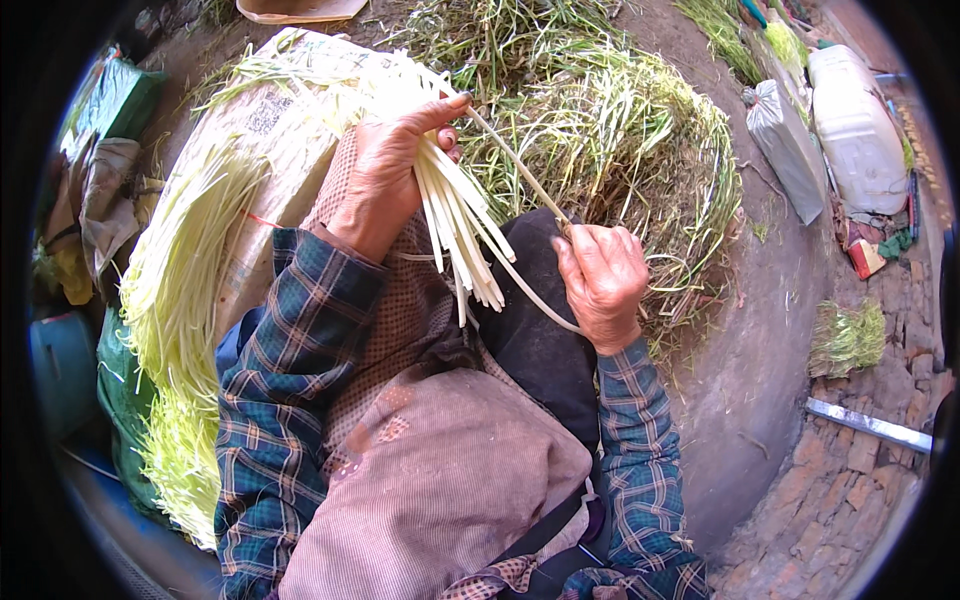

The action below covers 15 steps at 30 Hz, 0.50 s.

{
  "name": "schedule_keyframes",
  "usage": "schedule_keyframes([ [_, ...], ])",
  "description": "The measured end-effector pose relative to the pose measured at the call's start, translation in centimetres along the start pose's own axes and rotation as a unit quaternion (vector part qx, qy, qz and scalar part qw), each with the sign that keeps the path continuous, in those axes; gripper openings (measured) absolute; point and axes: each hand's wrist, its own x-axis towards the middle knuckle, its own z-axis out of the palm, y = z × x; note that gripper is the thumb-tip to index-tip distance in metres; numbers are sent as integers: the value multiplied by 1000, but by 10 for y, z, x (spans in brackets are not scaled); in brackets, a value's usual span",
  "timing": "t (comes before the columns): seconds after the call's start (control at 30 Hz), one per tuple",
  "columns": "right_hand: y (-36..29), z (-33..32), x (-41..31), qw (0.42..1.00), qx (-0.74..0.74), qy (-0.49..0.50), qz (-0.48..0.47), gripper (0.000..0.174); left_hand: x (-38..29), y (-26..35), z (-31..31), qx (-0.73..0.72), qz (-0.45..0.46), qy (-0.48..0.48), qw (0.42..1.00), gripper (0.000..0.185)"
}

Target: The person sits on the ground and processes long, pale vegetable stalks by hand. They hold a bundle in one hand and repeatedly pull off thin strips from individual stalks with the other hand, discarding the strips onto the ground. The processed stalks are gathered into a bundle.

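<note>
My left hand (386, 172) is closed around a bunch of pale, leafy stalks (461, 232), which look like blanched garlic shoots or chives. Their cut white ends point down over my lap. One long thin stalk (521, 166) stretches from beside my left thumb to my right hand (606, 281), whose fingers pinch its brownish end. A second pale strand curves from the bunch to the lower side of my right hand; whether it is part of the same stalk I cannot tell. The leafy end of the bunch rests over a whitish sack-covered block (300, 120) bearing a printed code.
More pale stalks (187, 277) drape over the block's left side. Beyond my knee lies a large heap of green and dried leaf waste (600, 135). On the right are a white plastic jug (859, 135), a grey bag-wrapped block (786, 150), a metal bar (870, 425) and brick paving (840, 480).
</note>
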Motion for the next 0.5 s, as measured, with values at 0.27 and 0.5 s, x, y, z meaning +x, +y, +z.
schedule_keyframes([
  [0.27, 45, -16, -71, 981, -15, -6, 195, 11, 6, 4, -10, -27, 49, 9, 998, 15],
  [0.5, 107, -61, -212, 749, -274, -406, 447, 11, 9, 7, -16, -46, -1, -1, 999, 15],
])
